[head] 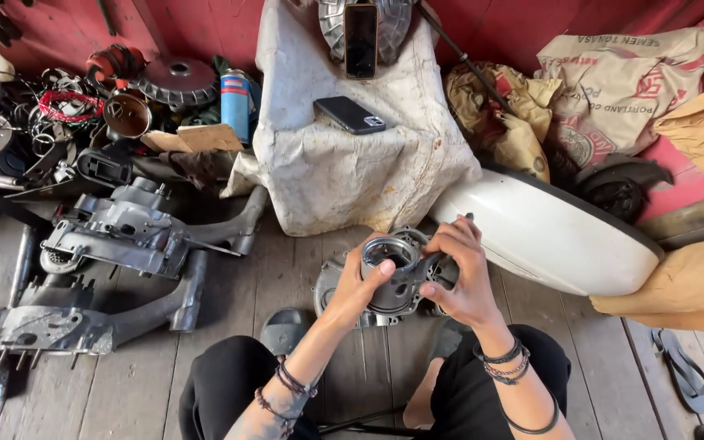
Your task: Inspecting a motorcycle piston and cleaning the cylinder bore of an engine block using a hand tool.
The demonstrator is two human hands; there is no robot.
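My left hand (pixel 358 287) grips a round grey metal engine cylinder (pixel 393 273) from its left side, thumb on the rim. The right hand (pixel 459 273) holds a thin dark tool (pixel 448 243) whose tip reaches into the cylinder's open top, and its fingers also rest against the part's right side. Under both hands a flat metal engine cover (pixel 337 285) lies on the wooden plank floor. My knees in black trousers frame the bottom of the view.
Two engine casings (pixel 128 232) lie at the left. Behind them is a pile of parts, cables and a blue spray can (pixel 234 102). A sack-covered block (pixel 352 163) carries a dark phone (pixel 349 114). A white scooter panel (pixel 556 236) and cement sacks (pixel 621 81) sit right.
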